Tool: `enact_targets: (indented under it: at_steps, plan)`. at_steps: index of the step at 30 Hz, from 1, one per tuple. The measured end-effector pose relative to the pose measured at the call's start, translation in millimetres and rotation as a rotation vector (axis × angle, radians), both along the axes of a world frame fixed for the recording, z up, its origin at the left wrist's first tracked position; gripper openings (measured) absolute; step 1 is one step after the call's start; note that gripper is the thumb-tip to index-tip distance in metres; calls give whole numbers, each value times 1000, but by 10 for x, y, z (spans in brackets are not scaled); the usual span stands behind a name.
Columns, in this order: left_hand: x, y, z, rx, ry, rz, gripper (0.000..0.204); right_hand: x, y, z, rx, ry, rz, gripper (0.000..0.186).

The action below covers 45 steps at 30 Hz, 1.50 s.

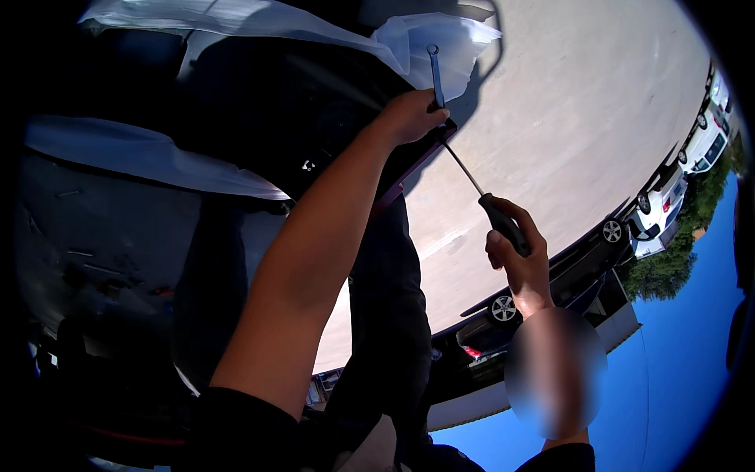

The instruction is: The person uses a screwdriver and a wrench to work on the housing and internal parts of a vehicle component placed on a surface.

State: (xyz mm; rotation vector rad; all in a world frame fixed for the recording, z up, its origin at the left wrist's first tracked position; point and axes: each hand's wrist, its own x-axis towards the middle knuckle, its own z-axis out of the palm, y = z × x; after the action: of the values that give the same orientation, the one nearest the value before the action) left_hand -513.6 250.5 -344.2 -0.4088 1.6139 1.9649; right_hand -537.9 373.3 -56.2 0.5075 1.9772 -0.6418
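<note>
My left hand [409,118] is closed around a metal wrench [436,71], whose ring end sticks up past the fingers. That hand is at the right corner of a large dark panel [314,102]. In my right hand [528,263] is a screwdriver [507,226] with a dark handle and a long thin shaft. The shaft points up and left, its tip meeting the panel's edge just below my left hand. Exactly what the tip touches is too dark to make out.
Translucent plastic sheeting [149,153] lies along the panel's edges. Scattered tools [102,269] lie in shade at the left. Pale concrete ground [574,102] spreads to the right. A dark car [503,338] and white vehicles [704,141] stand beyond.
</note>
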Motion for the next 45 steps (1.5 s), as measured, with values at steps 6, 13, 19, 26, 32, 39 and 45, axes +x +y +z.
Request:
enact_targets:
  at_steps: [6, 13, 19, 26, 32, 39, 45]
  plan:
    - [15, -43, 54, 26, -105, -4, 29, -389, -38, -34, -108, 104, 1616, 30]
    - [22, -36, 122, 51, -170, 17, 25, 55, 193, -99, -142, 135, -287, 18]
    - [-78, -135, 244, 156, -298, 4, 17, 311, 319, -129, -258, 147, -467, 25]
    - [-141, -347, 144, 166, -376, 115, 19, 400, 457, -152, -276, 141, -335, 29]
    - [-277, -472, 168, 96, -171, -232, 17, 446, 566, -140, -269, 106, -262, 28]
    - [-533, -918, 348, -519, 81, -479, 29, 433, 663, -201, -349, 90, -163, 34]
    - [-655, -1018, 368, -565, 244, -936, 14, 340, 626, -180, -332, 166, -54, 27]
